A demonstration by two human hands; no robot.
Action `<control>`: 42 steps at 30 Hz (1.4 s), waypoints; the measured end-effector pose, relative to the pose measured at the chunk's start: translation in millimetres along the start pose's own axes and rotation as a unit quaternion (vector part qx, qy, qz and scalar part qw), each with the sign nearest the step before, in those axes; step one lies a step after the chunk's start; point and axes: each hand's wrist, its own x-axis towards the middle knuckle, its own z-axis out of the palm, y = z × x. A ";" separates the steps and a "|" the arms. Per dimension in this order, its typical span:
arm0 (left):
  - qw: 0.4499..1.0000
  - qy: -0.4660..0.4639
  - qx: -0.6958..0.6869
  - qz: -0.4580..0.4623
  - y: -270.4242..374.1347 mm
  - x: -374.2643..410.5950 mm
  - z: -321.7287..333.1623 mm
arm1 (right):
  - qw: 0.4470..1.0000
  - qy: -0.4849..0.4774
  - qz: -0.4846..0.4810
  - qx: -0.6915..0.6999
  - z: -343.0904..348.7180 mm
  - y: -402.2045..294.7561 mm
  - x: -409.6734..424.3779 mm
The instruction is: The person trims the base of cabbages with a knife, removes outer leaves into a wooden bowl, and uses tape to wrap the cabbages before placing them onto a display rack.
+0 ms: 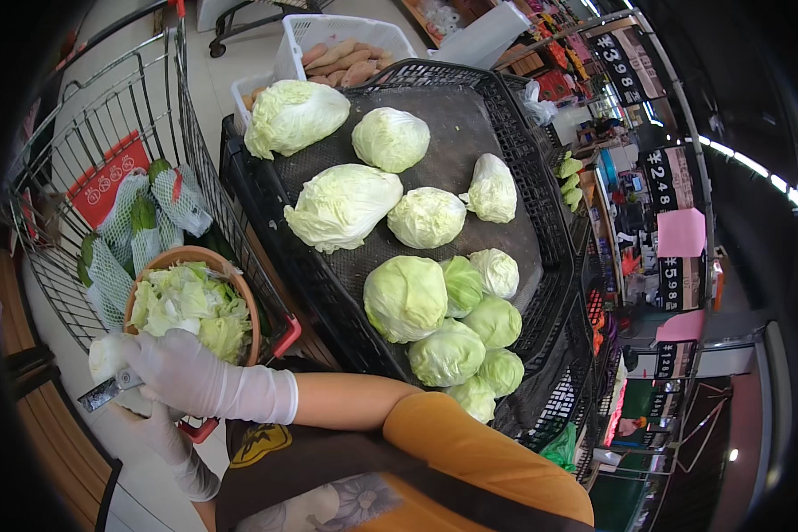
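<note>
My right hand (192,372), in a white glove, closes around a knife (109,391) whose flat metal blade points left. Just beneath it my left hand (162,435), gloved too, is curled under a pale head of cabbage (106,356), mostly hidden by the right hand. Beside the hands, a round orange-brown tub (253,312) holds a heap of loose cabbage leaves (189,299). This tub sits within a wire shopping cart (192,126).
Black crates (299,286) carry several napa cabbages (345,206) and round cabbages (405,299). Long green vegetables in foam nets (146,249) lie in the cart. A white basket (372,30) of sweet potatoes (345,63) stands beyond. Price signs (678,279) hang at right.
</note>
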 end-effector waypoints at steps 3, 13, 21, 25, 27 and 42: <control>1.000 -0.009 -0.010 -0.028 -11.4 3.8 -3.3 | 1.000 0.010 -0.002 -0.013 18.6 8.2 -5.5; 0.997 -0.064 0.000 -0.037 -39.9 28.3 -2.6 | 0.994 -0.022 0.087 0.070 39.4 34.6 -7.6; 0.992 -0.102 0.062 -0.045 -48.0 40.3 -2.8 | 0.931 -0.106 0.142 0.319 5.6 57.9 -1.3; 0.979 -0.158 -0.053 -0.115 -18.6 39.5 24.0 | 0.841 -0.104 0.368 0.383 -39.0 65.9 -12.6; 0.967 -0.164 -0.126 -0.148 0.5 37.7 32.9 | 0.809 -0.022 0.355 0.468 -40.3 71.5 -28.2; 0.943 -0.192 -0.148 -0.226 -2.1 28.9 13.0 | 0.897 -0.140 0.336 0.251 -46.4 80.1 -20.9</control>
